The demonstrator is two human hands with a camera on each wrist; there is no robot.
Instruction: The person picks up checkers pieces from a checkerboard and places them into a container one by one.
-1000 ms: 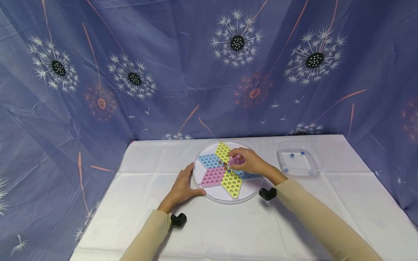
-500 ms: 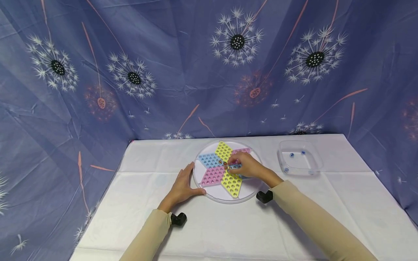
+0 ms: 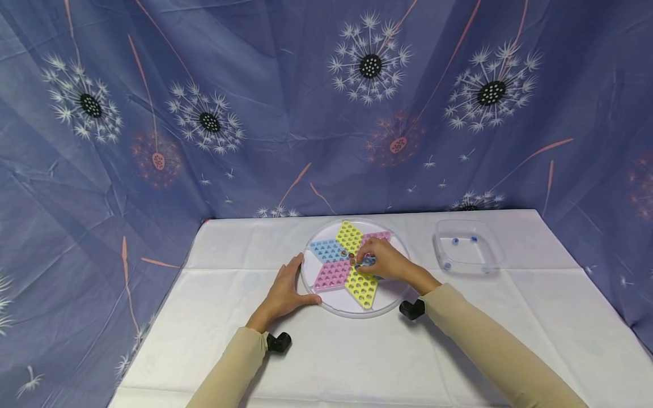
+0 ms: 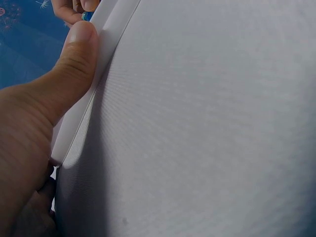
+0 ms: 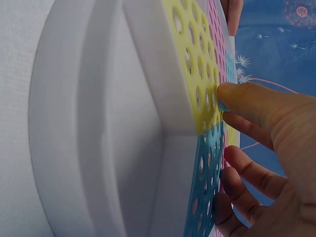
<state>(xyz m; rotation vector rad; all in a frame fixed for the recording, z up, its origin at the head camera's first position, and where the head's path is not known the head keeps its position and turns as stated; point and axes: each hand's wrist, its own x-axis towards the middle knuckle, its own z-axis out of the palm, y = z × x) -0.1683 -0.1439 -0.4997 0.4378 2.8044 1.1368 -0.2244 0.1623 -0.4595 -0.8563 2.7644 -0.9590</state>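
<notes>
A round Chinese checkers board (image 3: 390, 297) with yellow, pink and blue points lies on the table. My left hand (image 3: 283, 292) rests at its left rim, fingers spread and fairly straight; in the left wrist view the thumb (image 4: 79, 54) lies along the white rim. Over the board's centre, my right hand (image 3: 388, 260) pinches a small blue marble (image 4: 87, 16) between thumb and finger, low against the holes. Its other fingers (image 5: 242, 190) bend loosely over the blue point. Beside the pinch, a few brownish and reddish marbles (image 3: 352, 256) sit at the centre.
A clear plastic box (image 3: 469, 267) holding several blue marbles (image 3: 456, 242) stands to the right of the board. White cloth (image 3: 347, 362) covers the table. A blue dandelion-patterned curtain (image 3: 285, 107) hangs behind and at the sides.
My right hand has shifted slightly down toward me over the board's centre, uncovering part of the far-right pink point. The left hand has stayed at the rim.
</notes>
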